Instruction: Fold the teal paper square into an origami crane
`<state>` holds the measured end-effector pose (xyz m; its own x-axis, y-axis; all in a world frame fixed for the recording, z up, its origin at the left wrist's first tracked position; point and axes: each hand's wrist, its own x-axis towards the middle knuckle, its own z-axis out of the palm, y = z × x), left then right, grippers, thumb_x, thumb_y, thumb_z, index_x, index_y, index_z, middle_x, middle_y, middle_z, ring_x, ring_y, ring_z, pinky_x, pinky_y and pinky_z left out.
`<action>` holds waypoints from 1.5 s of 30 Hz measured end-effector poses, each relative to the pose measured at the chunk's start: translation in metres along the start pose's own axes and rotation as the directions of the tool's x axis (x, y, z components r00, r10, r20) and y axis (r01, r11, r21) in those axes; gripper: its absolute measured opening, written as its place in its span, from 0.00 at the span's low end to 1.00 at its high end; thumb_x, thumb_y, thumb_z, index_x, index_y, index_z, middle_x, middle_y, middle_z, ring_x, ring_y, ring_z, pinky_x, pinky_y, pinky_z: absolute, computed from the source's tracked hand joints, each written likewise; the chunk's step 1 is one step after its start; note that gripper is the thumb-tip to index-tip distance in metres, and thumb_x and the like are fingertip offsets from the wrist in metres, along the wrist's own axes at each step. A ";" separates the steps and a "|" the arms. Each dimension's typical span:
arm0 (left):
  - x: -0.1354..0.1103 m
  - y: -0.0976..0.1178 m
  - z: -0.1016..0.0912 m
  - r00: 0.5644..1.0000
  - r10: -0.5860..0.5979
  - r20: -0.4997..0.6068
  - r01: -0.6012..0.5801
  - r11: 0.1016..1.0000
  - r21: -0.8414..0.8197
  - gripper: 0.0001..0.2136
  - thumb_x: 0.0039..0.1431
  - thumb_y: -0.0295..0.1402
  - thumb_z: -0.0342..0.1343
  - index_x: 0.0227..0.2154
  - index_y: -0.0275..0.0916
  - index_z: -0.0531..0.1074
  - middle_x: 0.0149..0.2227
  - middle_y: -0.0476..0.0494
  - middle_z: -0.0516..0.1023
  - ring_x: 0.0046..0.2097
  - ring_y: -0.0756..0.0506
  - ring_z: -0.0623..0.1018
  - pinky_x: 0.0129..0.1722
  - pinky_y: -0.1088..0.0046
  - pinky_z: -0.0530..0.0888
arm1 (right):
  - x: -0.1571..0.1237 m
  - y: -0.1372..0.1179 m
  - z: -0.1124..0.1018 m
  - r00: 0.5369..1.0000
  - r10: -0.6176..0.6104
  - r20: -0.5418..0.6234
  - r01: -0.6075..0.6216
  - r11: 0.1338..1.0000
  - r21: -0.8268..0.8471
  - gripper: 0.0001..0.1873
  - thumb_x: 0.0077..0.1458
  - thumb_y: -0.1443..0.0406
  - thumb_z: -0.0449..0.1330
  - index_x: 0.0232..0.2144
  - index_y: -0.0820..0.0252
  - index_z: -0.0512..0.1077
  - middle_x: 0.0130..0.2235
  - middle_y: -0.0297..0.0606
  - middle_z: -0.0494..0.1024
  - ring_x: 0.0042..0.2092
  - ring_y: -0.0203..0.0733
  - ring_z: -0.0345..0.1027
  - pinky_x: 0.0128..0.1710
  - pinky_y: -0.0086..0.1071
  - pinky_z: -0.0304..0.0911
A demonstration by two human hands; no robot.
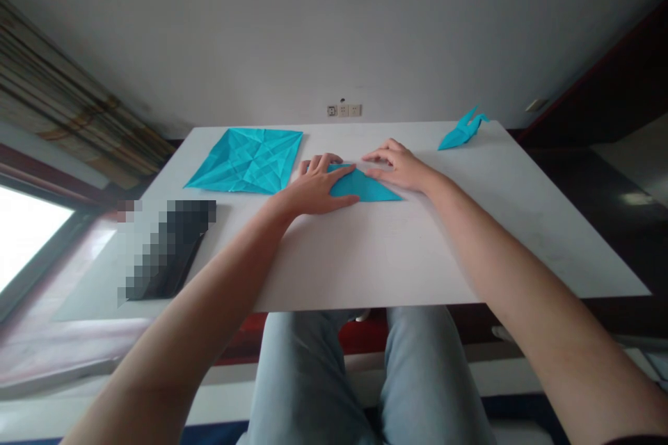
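Observation:
A blue sheet of paper folded into a triangle [368,189] lies flat in the middle of the white table, its long edge toward me. My left hand [321,188] rests over its left part with the fingers spread, hiding that corner. At the triangle's right sloping edge is my right hand [396,167], fingers apart and bent a little, the tips near the top of the paper. Neither hand grips the paper.
An unfolded, creased blue sheet [250,160] lies at the back left of the white table [365,264]. A folded blue paper crane [463,131] stands at the back right. A dark, partly pixelated object [172,250] sits at the left. Behind is a wall with sockets [343,110].

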<state>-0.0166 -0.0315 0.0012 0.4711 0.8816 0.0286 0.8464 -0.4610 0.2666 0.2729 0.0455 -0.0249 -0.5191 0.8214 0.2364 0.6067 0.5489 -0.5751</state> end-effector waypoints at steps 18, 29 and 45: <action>0.001 0.005 -0.007 1.000 -0.019 0.023 0.020 1.000 -0.011 0.51 0.73 0.61 0.57 0.89 0.42 0.49 0.83 0.28 0.62 0.84 0.20 0.57 0.83 0.35 0.51 | -0.021 -0.007 -0.053 0.937 0.214 0.275 -0.202 0.977 -0.070 0.66 0.38 0.38 0.86 0.77 0.40 0.73 0.74 0.49 0.69 0.71 0.75 0.72 0.76 0.65 0.70; 0.002 0.003 -0.007 1.000 0.008 -0.011 -0.008 0.998 -0.057 0.49 0.65 0.64 0.67 0.81 0.44 0.68 0.77 0.28 0.69 0.79 0.20 0.63 0.82 0.35 0.54 | -0.009 -0.039 -0.014 0.974 0.024 0.227 -0.033 0.999 0.036 0.28 0.49 0.47 0.83 0.46 0.51 0.82 0.58 0.43 0.76 0.57 0.59 0.74 0.69 0.60 0.67; 0.011 -0.013 -0.013 0.987 -0.100 -0.124 0.058 0.952 -0.302 0.16 0.70 0.48 0.65 0.48 0.42 0.84 0.51 0.37 0.85 0.56 0.33 0.83 0.64 0.50 0.77 | -0.006 -0.036 -0.009 0.977 0.025 0.212 -0.109 0.912 0.396 0.33 0.51 0.43 0.81 0.52 0.52 0.82 0.46 0.40 0.85 0.46 0.50 0.74 0.49 0.45 0.73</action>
<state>-0.0255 -0.0143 0.0104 0.3500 0.9289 0.1210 0.7580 -0.3567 0.5460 0.2597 0.0223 0.0020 -0.6196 0.7833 0.0507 0.3715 0.3496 -0.8601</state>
